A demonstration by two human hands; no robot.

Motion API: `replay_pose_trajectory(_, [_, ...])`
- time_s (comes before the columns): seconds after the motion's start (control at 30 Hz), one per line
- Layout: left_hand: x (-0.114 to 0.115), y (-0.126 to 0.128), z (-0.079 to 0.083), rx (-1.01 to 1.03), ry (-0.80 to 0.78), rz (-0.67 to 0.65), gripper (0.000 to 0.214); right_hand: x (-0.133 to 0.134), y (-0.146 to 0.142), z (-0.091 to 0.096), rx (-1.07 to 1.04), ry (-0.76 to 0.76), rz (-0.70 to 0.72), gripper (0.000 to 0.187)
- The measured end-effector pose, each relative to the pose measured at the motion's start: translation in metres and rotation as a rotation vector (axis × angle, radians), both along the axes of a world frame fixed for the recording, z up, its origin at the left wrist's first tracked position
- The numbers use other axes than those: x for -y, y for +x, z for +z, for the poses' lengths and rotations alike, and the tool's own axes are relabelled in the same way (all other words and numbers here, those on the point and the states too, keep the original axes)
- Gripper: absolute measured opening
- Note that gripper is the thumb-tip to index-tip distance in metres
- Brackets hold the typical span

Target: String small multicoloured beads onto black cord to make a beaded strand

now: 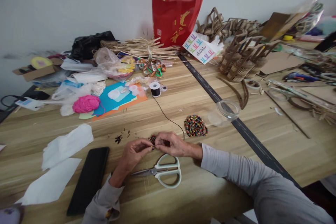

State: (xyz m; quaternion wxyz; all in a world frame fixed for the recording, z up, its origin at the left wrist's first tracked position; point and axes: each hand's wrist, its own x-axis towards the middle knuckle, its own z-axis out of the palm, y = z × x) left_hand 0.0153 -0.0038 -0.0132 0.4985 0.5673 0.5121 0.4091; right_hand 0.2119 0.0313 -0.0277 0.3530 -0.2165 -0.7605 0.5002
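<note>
My left hand [135, 150] and my right hand [170, 143] meet fingertip to fingertip low over the table, both pinched closed. Tiny coloured beads [153, 148] show at the left fingertips. A black cord [168, 117] runs from a white-rimmed spool [155, 89] down to my right hand, where its end is hidden by the fingers. Just behind the fingertips lies a small heap of dark beads [151, 138], partly covered. Scissors with white handles [168, 178] rest below my hands. A coil of multicoloured strung beads [195, 126] lies to the right.
Short black pieces [119, 138] lie left of my hands, near a black phone [88, 180] and white paper [67, 147]. Pink yarn [86, 104] sits farther left. A clear ring-shaped roll [228, 109], small woven baskets [238, 66] and a red bag [173, 17] stand beyond.
</note>
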Motion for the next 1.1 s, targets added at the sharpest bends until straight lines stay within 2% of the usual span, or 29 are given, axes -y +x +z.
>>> replay_pose_trajectory(0.27, [0.001,0.0009,0.0038,-0.02,-0.062,0.0,0.007,-0.0001,0.0,-0.0005,0.003,0.007,-0.003,0.014])
replay_pose_trajectory(0.57, [0.0008,-0.0007,-0.0001,-0.06,-0.032,0.003,0.007,-0.0002,0.0001,0.0011,0.02,0.02,-0.01,0.011])
replay_pose_trajectory(1.1, [0.0009,0.001,0.0041,-0.082,-0.038,-0.003,0.008,0.0001,-0.0003,0.0017,0.023,0.004,-0.009,0.014])
